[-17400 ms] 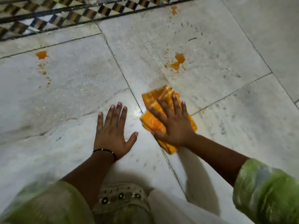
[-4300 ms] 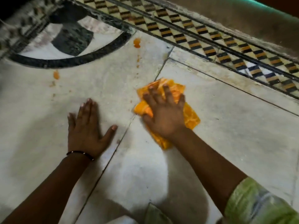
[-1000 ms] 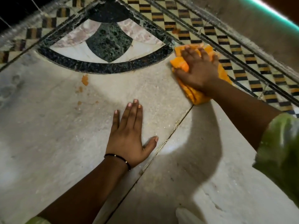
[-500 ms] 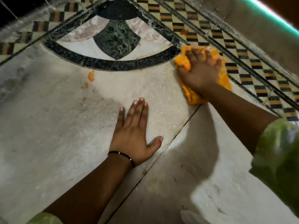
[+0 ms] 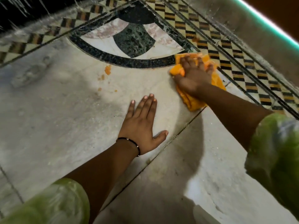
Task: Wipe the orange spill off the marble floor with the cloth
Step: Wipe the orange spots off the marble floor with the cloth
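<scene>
Right hand (image 5: 193, 76): it lay on the orange cloth (image 5: 215, 79) in the upper right of the frame, fingers spread and nearly straight, pressing the cloth down on the floor; its grip was apart, not curled round the cloth.
Cloth: crumpled, it lay flat on the marble floor (image 5: 56, 113) under the right hand, at the right end of the dark curved band (image 5: 113, 56) and beside the checkered border (image 5: 242, 73).
Left hand (image 5: 142, 125): it rested flat on the marble near the centre of the frame, fingers straight and together, thumb out to the right; its grip was apart and held nothing.
Orange spill (image 5: 107, 69): one larger blot lay just below the dark band, left of the cloth and apart from it, with small drops (image 5: 102, 77) under it.
Wrist: a thin black bracelet (image 5: 130, 142) was on the left wrist.
Sleeves: both were green (image 5: 275, 151) and blurred.
</scene>
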